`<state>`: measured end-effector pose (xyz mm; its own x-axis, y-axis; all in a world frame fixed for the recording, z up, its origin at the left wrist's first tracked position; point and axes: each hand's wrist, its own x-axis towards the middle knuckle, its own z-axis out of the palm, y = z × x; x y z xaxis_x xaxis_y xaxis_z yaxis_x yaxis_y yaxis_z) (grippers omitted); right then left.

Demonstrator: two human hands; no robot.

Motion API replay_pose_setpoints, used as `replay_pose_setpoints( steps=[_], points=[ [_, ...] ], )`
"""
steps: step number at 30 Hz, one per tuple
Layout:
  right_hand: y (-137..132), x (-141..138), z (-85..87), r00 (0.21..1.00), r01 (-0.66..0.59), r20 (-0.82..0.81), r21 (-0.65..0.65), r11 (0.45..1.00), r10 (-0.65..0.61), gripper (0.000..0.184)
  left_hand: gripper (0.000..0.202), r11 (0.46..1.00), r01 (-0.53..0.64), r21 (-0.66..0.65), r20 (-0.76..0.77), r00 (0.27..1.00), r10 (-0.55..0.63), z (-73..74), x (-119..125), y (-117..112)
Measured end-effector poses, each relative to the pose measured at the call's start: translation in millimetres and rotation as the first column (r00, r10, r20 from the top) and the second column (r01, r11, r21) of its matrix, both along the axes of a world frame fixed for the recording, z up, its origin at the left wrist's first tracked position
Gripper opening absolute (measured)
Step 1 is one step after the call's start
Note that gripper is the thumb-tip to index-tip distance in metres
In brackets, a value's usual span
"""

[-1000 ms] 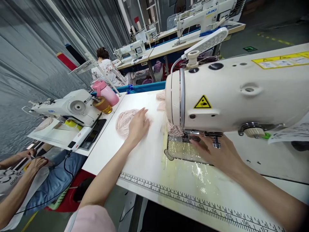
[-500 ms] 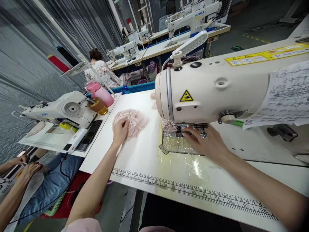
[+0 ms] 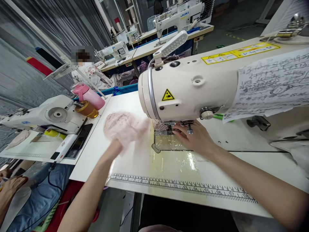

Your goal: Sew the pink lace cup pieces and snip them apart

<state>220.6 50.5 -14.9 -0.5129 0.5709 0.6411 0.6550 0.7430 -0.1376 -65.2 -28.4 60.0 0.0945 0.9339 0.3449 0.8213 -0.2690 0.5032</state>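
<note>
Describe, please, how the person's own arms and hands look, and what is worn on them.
The right hand wears no glove. The left hand is too blurred for details. Both forearms are bare, with no sleeve, watch or bracelet in view.

On the sewing table (image 3: 94,164), the sewing machine (image 3: 188,87) takes up the right half, its head end towards the middle. A ruler strip (image 3: 185,187) runs along the near edge. The lace pile (image 3: 117,122) lies by the left edge, the left hand (image 3: 130,133) at its near right side. More lace (image 3: 159,125) lies left of the presser foot, the right hand (image 3: 193,133) just to the right. Beyond the left edge, the neighbouring table (image 3: 40,148) carries a second machine (image 3: 51,112), phone (image 3: 81,137), cup (image 3: 85,109) and bottle (image 3: 89,96)
</note>
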Motion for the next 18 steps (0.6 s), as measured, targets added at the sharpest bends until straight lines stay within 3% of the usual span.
replay_pose_setpoints(
  steps=[2, 3, 5, 10, 14, 18],
  points=[
    [-1, 1, 1.3, 1.0, 0.007, -0.008, 0.007, 1.0, -0.007, 0.026, 0.022, 0.971, 0.208, -0.114, -0.033, 0.977, -0.213, -10.3, 42, -10],
    [-2, 1, 2.4, 1.0, 0.001, -0.02, 0.012, 1.0, -0.001, 0.024, 0.019, 0.917, 0.348, -0.193, -0.101, 0.923, -0.371, -15.0, 59, -14],
    [-4, 3, 5.3, 0.997, -0.054, -0.049, 0.029, 0.998, 0.055, 0.022, 0.017, 0.88, 0.421, -0.219, -0.16, 0.874, -0.459, -23.0, 85, -20],
    [-8, 6, 10.7, 0.926, -0.37, -0.022, 0.16, 0.915, 0.378, 0.024, 0.031, 0.885, 0.447, -0.132, -0.3, 0.833, -0.466, -31.3, 96, -23],
    [-8, 5, 10.3, 0.935, -0.35, 0.015, 0.182, 0.919, 0.353, 0.026, 0.013, 0.903, 0.422, -0.075, -0.354, 0.835, -0.42, -28.5, 88, -19],
    [-6, 6, 9.0, 0.927, -0.374, 0.045, 0.156, 0.914, 0.372, 0.027, 0.029, 0.943, 0.333, 0.03, -0.477, 0.833, -0.279, -35.1, 89, -13]
  ],
)
